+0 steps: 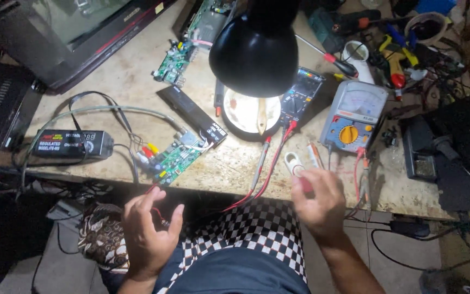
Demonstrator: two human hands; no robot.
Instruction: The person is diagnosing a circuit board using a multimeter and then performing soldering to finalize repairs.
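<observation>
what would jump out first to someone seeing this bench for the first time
The black lamp shade at top centre, lighting a bright round patch below it. To its right sits a grey analog meter with an orange dial; to its left, a green circuit board lies at the bench edge. In front, the right hand holds a small white object, blurred; the left hand pinches thin red wires.

A worn workbench (229, 163) filled mid-frame; circuit boards (176, 158), two multimeters (353, 115) and a lamp base (248, 117) lay on it.
</observation>
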